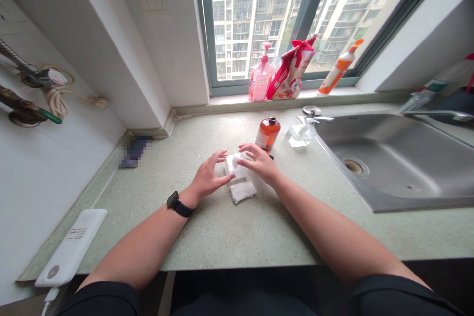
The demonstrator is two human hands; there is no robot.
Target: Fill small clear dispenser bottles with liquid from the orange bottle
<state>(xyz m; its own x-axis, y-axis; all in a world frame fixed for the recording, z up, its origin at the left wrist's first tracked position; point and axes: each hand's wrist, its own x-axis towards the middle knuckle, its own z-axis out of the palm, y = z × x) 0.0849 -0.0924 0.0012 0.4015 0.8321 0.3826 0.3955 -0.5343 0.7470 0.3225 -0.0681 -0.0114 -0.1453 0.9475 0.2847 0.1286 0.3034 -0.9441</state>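
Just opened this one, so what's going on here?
A person's left hand and right hand are curved around a small pale container on the counter; whether the fingers touch it is unclear. A white folded tissue lies just in front of it. An amber bottle stands beyond the right hand, and a clear pump bottle stands beside the sink.

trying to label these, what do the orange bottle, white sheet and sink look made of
Orange bottle: glossy, see-through plastic or glass; light glows through it. White sheet: matte, perhaps tissue or cloth, given its soft creases. Sink: satin metal, likely stainless steel, from its grey sheen.
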